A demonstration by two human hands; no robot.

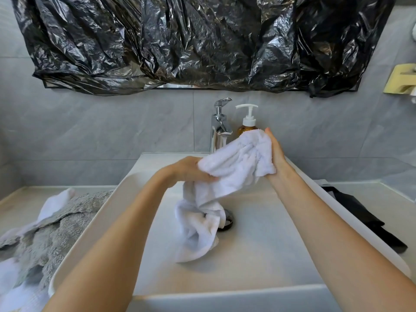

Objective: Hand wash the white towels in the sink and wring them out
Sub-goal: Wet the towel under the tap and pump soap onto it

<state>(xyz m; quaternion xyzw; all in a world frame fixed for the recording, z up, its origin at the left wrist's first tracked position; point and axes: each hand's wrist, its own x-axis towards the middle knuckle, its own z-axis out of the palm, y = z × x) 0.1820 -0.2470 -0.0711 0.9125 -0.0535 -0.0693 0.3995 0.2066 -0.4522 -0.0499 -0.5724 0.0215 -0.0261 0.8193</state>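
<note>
A white towel (236,165) hangs over the white sink (258,255), bunched between both hands, its lower end trailing down onto the basin beside the drain (228,221). My left hand (191,170) grips the towel's left part from above, fingers curled into the cloth. On the towel's right side my right hand (278,152) holds its upper bunch, fingers mostly hidden behind the fabric. More white towels (56,203) lie on the counter to the left, partly under a grey towel.
A chrome tap (219,124) and an amber pump bottle (246,124) stand behind the sink. A grey towel (56,233) is heaped on the left counter. A black cloth (364,217) lies on the right counter. Black plastic (202,41) covers the mirror above.
</note>
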